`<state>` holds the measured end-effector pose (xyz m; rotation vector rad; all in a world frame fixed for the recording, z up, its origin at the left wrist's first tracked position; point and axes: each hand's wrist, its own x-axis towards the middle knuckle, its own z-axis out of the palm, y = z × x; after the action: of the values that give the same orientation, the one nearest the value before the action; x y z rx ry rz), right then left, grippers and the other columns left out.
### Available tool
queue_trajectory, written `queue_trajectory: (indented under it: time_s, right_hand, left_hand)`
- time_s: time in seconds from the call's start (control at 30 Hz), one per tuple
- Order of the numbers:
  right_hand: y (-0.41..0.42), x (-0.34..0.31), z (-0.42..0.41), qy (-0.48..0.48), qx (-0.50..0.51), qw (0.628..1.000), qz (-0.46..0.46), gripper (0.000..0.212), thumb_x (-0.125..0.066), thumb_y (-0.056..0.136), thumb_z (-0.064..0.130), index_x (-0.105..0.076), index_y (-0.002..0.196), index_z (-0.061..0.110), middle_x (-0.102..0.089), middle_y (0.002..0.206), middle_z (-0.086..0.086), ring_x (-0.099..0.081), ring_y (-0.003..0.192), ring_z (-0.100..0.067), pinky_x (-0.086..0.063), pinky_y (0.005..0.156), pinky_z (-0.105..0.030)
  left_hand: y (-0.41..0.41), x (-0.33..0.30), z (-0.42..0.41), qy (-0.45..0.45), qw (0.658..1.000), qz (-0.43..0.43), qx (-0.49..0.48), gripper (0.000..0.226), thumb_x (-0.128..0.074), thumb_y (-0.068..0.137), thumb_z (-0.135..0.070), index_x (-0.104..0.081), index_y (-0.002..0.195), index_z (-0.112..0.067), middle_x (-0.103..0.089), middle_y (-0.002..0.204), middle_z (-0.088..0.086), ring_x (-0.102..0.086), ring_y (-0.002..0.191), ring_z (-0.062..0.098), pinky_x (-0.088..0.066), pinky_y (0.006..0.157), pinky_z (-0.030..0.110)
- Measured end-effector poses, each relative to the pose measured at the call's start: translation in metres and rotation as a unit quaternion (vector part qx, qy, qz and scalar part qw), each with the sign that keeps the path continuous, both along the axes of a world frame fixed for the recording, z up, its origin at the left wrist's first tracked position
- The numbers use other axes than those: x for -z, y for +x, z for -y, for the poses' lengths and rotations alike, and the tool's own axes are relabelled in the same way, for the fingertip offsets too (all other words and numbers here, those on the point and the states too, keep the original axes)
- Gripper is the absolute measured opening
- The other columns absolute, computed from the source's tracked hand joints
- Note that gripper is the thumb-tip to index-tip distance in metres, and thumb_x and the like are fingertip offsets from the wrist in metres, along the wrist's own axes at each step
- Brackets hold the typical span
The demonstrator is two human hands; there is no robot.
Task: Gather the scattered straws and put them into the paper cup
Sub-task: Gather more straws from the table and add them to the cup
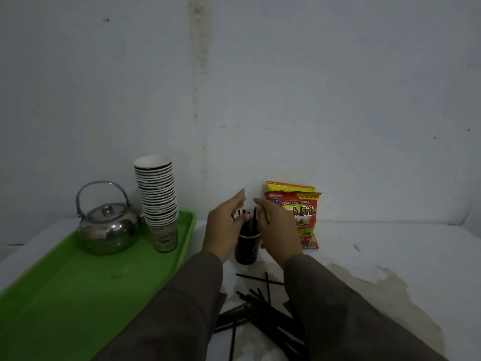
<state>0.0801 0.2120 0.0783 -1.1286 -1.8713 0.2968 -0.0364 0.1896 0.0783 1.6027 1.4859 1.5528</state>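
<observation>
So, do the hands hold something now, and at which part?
Right hand pinches a black straw near its top, above the dark paper cup. Left hand looks open beside the cup.

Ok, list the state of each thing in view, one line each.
paper cup: upright, holding a few straws
loose straws: scattered on the table
left hand: open beside the cup
right hand: fingers at the standing straws
cup stack: upright on green tray
kettle: lid on
snack packet: standing against wall

Both hands (225, 225) (277, 230) around black straws (251, 220) upright in the dark paper cup (247, 247), loose straws (263, 308) nearer.
</observation>
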Motion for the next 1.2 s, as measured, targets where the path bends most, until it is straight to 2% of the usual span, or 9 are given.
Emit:
queue_trajectory:
  time_s: [0.07, 0.13, 0.23, 0.37, 0.53, 0.73, 0.93, 1.1, 1.2]
  right_hand:
    - [0.003, -0.009, 0.010, 0.010, 0.003, 1.000, -0.010, 0.030, -0.042, 0.094, 0.015, -0.055, 0.122, 0.013, -0.064, 0.119, -0.009, -0.057, 0.107, -0.018, -0.042, 0.092, -0.026]
    - [0.010, -0.017, 0.025, 0.034, 0.014, 0.999, -0.021, 0.028, -0.044, 0.093, 0.015, -0.058, 0.118, 0.014, -0.065, 0.115, -0.007, -0.058, 0.105, -0.018, -0.044, 0.089, -0.026]
    - [0.030, -0.014, 0.058, 0.052, 0.012, 0.997, -0.048, 0.022, -0.050, 0.089, 0.010, -0.065, 0.104, 0.018, -0.068, 0.098, -0.001, -0.058, 0.088, -0.009, -0.041, 0.077, -0.015]
    - [0.069, 0.013, 0.110, -0.016, -0.034, 0.999, -0.011, 0.019, -0.058, 0.085, 0.011, -0.067, 0.088, 0.027, -0.063, 0.081, 0.015, -0.055, 0.074, 0.008, -0.036, 0.064, 0.000]
    - [0.095, 0.047, 0.163, -0.094, -0.114, 0.979, 0.141, 0.018, -0.059, 0.085, 0.013, -0.069, 0.096, 0.024, -0.054, 0.085, 0.022, -0.051, 0.081, -0.002, -0.037, 0.073, -0.013]
    - [0.107, 0.055, 0.180, -0.090, -0.159, 0.953, 0.244, 0.027, -0.062, 0.083, 0.007, -0.066, 0.107, 0.018, -0.067, 0.110, 0.000, -0.054, 0.103, -0.015, -0.030, 0.085, -0.010]
    - [0.109, 0.053, 0.181, -0.069, -0.174, 0.925, 0.331, 0.027, -0.064, 0.081, 0.011, -0.068, 0.104, 0.024, -0.067, 0.109, 0.001, -0.053, 0.103, -0.022, -0.041, 0.089, -0.032]
    - [0.106, 0.054, 0.185, -0.052, -0.196, 0.908, 0.366, 0.020, -0.070, 0.075, 0.011, -0.073, 0.089, 0.025, -0.071, 0.095, 0.001, -0.058, 0.091, -0.025, -0.048, 0.077, -0.042]
    - [0.103, 0.056, 0.184, -0.049, -0.199, 0.903, 0.378, 0.016, -0.066, 0.077, 0.010, -0.073, 0.087, 0.021, -0.071, 0.096, -0.001, -0.057, 0.093, -0.025, -0.047, 0.080, -0.039]
  left_hand:
    - [-0.002, -0.010, 0.008, 0.011, 0.998, -0.065, -0.018, 0.057, -0.058, 0.085, 0.003, -0.041, 0.135, -0.019, -0.049, 0.138, 0.005, -0.045, 0.127, 0.014, -0.034, 0.108, 0.025]
    - [-0.004, -0.020, 0.023, 0.046, 0.990, -0.126, -0.042, 0.052, -0.058, 0.086, -0.001, -0.045, 0.133, -0.019, -0.049, 0.138, 0.003, -0.043, 0.124, 0.009, -0.029, 0.103, 0.015]
    - [-0.009, -0.025, 0.063, 0.096, 0.973, -0.194, -0.073, 0.026, -0.060, 0.084, -0.002, -0.065, 0.106, -0.016, -0.062, 0.118, 0.001, -0.052, 0.111, 0.009, -0.030, 0.093, 0.007]
    - [-0.009, 0.002, 0.134, 0.050, 0.967, -0.250, -0.003, 0.017, -0.063, 0.081, -0.004, -0.068, 0.087, -0.019, -0.068, 0.097, -0.004, -0.058, 0.096, 0.009, -0.042, 0.088, 0.022]
    - [-0.002, 0.041, 0.189, -0.038, 0.948, -0.304, 0.090, 0.015, -0.061, 0.085, -0.010, -0.069, 0.092, -0.020, -0.068, 0.096, -0.004, -0.057, 0.093, 0.007, -0.041, 0.082, 0.015]
    - [0.020, 0.060, 0.205, -0.056, 0.908, -0.375, 0.178, 0.018, -0.062, 0.086, -0.020, -0.068, 0.102, -0.016, -0.068, 0.107, -0.001, -0.050, 0.101, 0.004, -0.027, 0.085, 0.001]
    - [0.037, 0.061, 0.207, -0.106, 0.840, -0.475, 0.240, 0.031, -0.048, 0.094, -0.024, -0.057, 0.123, -0.019, -0.057, 0.130, -0.001, -0.047, 0.121, 0.013, -0.027, 0.100, 0.020]
    - [0.030, 0.060, 0.207, -0.104, 0.826, -0.497, 0.245, 0.031, -0.051, 0.091, -0.031, -0.059, 0.120, -0.024, -0.058, 0.129, -0.005, -0.048, 0.118, 0.009, -0.028, 0.096, 0.020]
    - [0.030, 0.063, 0.206, -0.097, 0.827, -0.494, 0.249, 0.028, -0.054, 0.089, -0.029, -0.063, 0.116, -0.024, -0.059, 0.128, -0.005, -0.049, 0.117, 0.011, -0.028, 0.095, 0.021]
